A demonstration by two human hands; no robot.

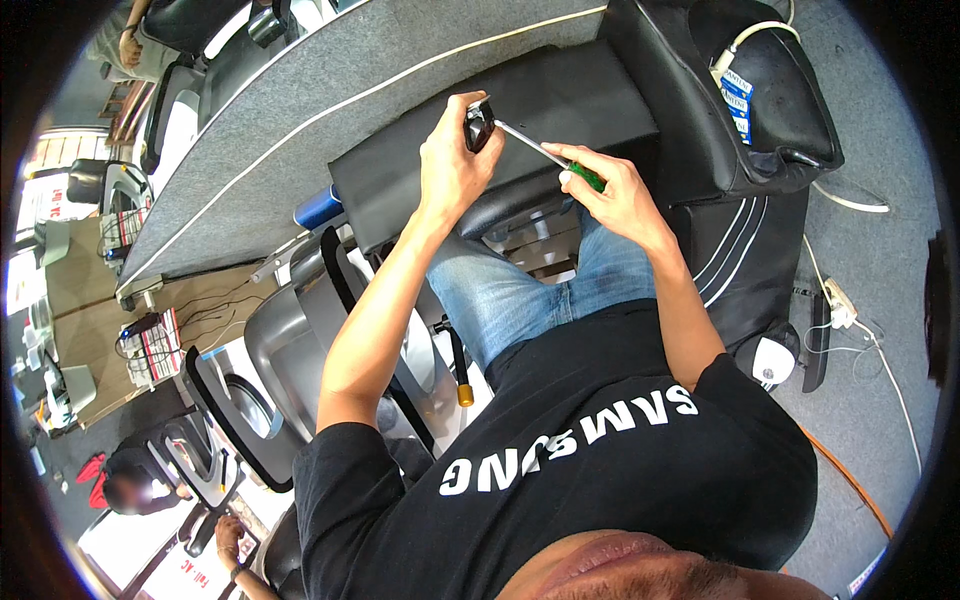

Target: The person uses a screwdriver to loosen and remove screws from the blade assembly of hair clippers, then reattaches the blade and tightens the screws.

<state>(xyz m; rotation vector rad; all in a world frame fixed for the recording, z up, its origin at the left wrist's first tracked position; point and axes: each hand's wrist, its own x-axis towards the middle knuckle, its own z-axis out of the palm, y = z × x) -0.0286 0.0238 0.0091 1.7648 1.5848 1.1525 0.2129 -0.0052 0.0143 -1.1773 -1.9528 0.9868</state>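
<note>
Above a black padded bench [400, 180], my left hand [447, 170] is closed around a small black and silver device [480, 128], perhaps a hair clipper. Metal shows at its upper end, and my fingers hide part of its body. My right hand [622, 200] grips a screwdriver [586, 176] by its green handle. The metal shaft points left, with its tip at or very near the device; contact is too small to make out.
To the right, a black seat [780, 130] bears a strip of blue and white sachets [738, 108] and a white cable [765, 27]. A white power strip [838, 300] and cords lie on the grey floor. A grey-black chair [290, 335] stands at left. Other people appear at the left edge.
</note>
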